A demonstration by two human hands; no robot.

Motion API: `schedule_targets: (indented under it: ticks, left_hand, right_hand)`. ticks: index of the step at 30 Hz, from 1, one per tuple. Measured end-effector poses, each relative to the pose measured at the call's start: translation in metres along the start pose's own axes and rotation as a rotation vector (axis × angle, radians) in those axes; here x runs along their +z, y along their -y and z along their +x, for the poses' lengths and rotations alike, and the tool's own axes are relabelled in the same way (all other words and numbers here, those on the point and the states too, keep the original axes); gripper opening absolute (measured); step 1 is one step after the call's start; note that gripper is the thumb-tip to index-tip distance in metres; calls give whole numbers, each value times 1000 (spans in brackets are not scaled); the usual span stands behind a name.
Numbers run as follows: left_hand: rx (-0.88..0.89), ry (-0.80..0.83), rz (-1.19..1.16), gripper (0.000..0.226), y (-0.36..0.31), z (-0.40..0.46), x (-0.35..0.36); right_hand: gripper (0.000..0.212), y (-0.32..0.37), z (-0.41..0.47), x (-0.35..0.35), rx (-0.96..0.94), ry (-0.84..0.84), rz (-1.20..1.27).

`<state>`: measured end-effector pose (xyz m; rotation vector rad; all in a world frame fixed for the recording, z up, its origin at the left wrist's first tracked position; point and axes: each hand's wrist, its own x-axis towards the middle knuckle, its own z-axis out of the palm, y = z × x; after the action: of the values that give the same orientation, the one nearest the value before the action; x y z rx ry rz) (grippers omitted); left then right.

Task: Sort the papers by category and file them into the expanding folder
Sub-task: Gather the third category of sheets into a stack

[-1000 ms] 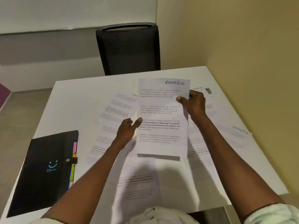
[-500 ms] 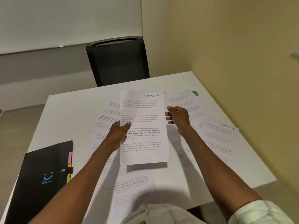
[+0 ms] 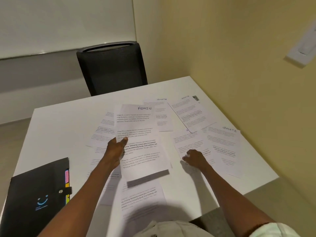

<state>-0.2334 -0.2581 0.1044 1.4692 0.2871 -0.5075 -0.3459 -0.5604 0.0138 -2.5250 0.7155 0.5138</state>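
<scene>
White table (image 3: 56,127): left hand (image 3: 116,149) pinches ADMIN sheet (image 3: 142,141).

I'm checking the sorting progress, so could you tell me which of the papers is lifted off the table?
The sheet headed ADMIN, pinched by the left hand; it casts a shadow below, while the others lie flat.

The right hand (image 3: 195,158) has let go of the right edge of the ADMIN sheet (image 3: 142,139) and dropped to the loose papers (image 3: 191,144) on the tabletop (image 3: 65,130), fingers (image 3: 185,158) curled on a sheet there. The left hand (image 3: 116,149), which a second ago lay open against the sheet's left edge, now alone holds it above the tabletop, thumb on its face.
</scene>
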Motion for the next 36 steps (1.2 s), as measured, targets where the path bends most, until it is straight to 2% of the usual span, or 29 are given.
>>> schedule_targets:
  ticks: [3,5,8,10,11,14,19,21,23,24,27,29,32,34,36]
  left_hand:
    - [-27,2,25,24,7,-3,8]
    - [-36,-9,42,22,13,-3,12]
    - [-53,-60,65,25,16,-2,22]
    - [-67,-84,71,26,15,0,30]
    - [-73,-93,77,26,13,0,36]
    - [-56,-96,79,18,9,-1,57]
    - [-49,-97,67,22,6,-6,85]
    - [-41,-91,49,21,8,-10,94]
    - [-31,-97,52,21,10,-11,103]
    - [-30,-100,61,23,11,-12,107]
    - [-29,-110,77,26,12,-11,118]
    - [-34,-99,78,21,11,-14,128]
    - [-37,-94,89,18,9,-17,142]
    - [-35,-90,103,19,10,-16,145]
    - [-41,-90,120,20,11,-16,147]
  right_hand:
    - [62,-22,1,20,23,66,-38]
    - [82,-25,-1,32,33,173,-164]
    - [90,-14,-2,44,-83,307,-252]
    - [85,0,-2,47,-183,354,-168]
    - [75,5,-3,46,-239,351,-92]
    - [46,-1,2,32,-304,217,54]
    - [29,-52,29,-2,-47,-113,105]
    - [43,-73,40,-10,26,-128,8]
    - [62,-90,46,-14,76,-42,-79]
    - [65,-95,47,-14,59,-3,-128]
    - [58,-100,48,-14,-58,-9,-187]
    - [47,-102,49,-16,-75,-39,-72]
    - [33,-114,54,-23,-2,-171,107]
    - [36,-127,57,-26,84,-276,73]
    - [48,-143,60,-29,191,-304,-20]
